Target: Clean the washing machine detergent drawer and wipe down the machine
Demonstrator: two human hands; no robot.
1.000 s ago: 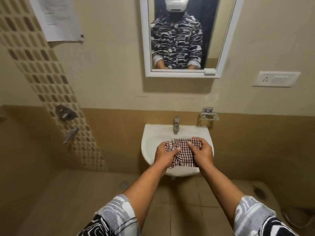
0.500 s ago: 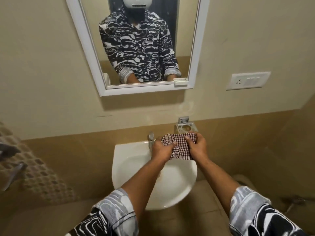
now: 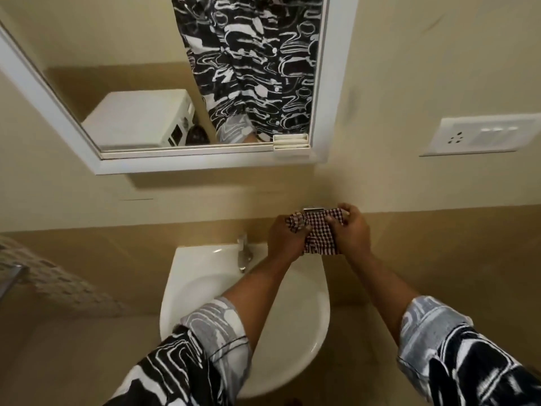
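Black-white swirl-print shirt — sleeves rolled, grey lining — forearms bare.

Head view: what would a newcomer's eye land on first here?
The left hand and right hand together grip a bunched red-and-white checked cloth by the back right edge of the white ceramic basin, right of its metal tap. Above, the white-framed wall mirror reflects a white washing machine at its lower left.

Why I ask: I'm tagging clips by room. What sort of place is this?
Most likely a home bathroom: a white wall-hung basin with a tap, a framed mirror above it, and a washing machine reflected in that mirror. The left hand and right hand grip a checked cloth.
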